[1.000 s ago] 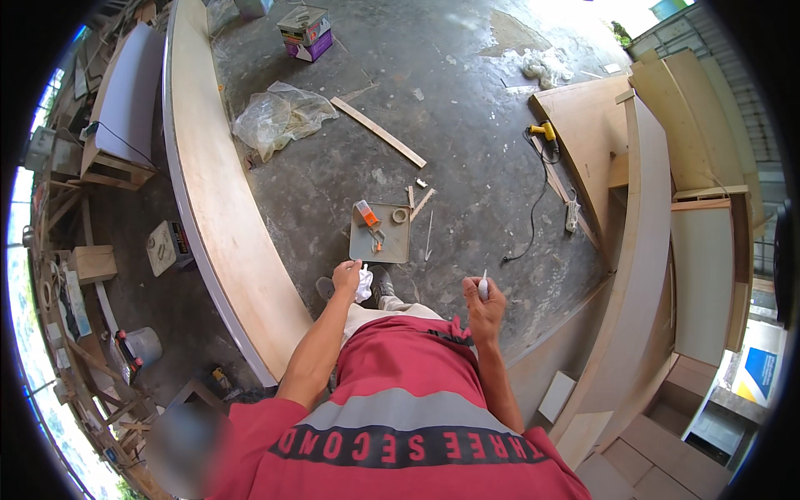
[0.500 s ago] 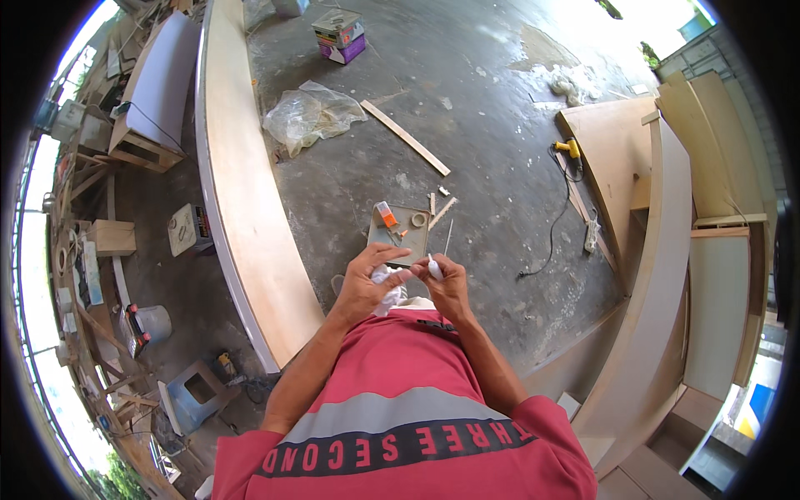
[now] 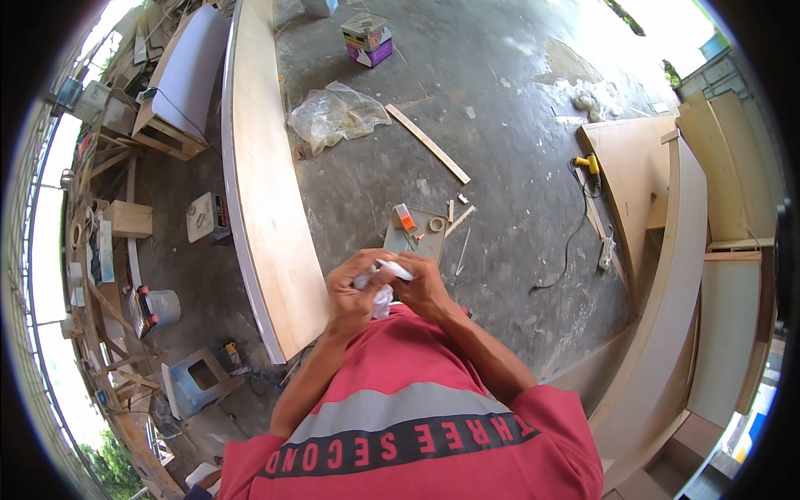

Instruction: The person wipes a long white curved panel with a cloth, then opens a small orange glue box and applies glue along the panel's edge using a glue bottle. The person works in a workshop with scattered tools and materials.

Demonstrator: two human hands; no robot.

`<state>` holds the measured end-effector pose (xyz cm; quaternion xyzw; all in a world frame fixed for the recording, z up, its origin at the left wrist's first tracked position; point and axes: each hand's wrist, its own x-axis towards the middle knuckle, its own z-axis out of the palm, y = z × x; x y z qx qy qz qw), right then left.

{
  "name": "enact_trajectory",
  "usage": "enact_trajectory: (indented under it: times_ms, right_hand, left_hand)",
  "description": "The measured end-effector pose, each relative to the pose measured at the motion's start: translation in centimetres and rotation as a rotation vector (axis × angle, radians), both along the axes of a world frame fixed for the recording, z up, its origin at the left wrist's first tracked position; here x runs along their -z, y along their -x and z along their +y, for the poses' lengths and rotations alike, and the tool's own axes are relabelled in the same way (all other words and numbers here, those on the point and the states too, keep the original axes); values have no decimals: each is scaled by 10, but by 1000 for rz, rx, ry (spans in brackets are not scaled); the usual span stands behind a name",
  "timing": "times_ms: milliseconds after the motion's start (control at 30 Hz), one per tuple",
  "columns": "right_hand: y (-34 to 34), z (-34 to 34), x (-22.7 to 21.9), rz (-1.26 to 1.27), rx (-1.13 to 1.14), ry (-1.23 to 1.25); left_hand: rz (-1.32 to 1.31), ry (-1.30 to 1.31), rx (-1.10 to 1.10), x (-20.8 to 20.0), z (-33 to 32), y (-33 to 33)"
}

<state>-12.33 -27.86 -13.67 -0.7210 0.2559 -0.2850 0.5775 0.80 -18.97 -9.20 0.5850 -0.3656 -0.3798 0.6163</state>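
My two hands meet in front of my red shirt. My left hand (image 3: 352, 292) is closed round a crumpled white cloth (image 3: 382, 302), part of which hangs below the fingers. Close against it, my right hand (image 3: 426, 289) grips a small white bottle (image 3: 395, 269), which lies slantwise between the hands. The fingers cover much of both things, and whether the cloth touches the bottle's tip I cannot tell. Just beyond the hands, a shallow grey tray (image 3: 430, 247) on the floor holds an orange-and-white packet (image 3: 405, 217) and a roll of tape (image 3: 437, 224).
A long wooden panel (image 3: 279, 200) runs along my left. Ahead lie crumpled clear plastic (image 3: 337, 117), a wood strip (image 3: 427, 143) and stacked tins (image 3: 367, 40). To the right are a yellow corded power tool (image 3: 588, 163) and large wooden cabinet parts (image 3: 667, 250).
My right hand has brought the bottle leftward to my left hand, and the hands now meet. The bottle has tipped over from nearly upright. The whole view has shifted slightly.
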Motion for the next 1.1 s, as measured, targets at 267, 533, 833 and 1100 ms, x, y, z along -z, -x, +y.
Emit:
enact_trajectory:
  times_ms: [267, 533, 833, 1100]
  right_hand:
    - [33, 9, 25, 131, -125, -230]
    - [37, -20, -22, -451, 93, -788]
    - [11, -41, -101, -758, 40, -1082]
    - [-4, -36, -117, -780, -23, -778]
  left_hand:
    - [-92, 84, -349, -17, 42, -47]
    - [-605, 120, -183, -11, 26, -37]
    - [-567, 238, 0, -52, -21, -14]
    - [-369, 236, 47, -65, -20, -7]
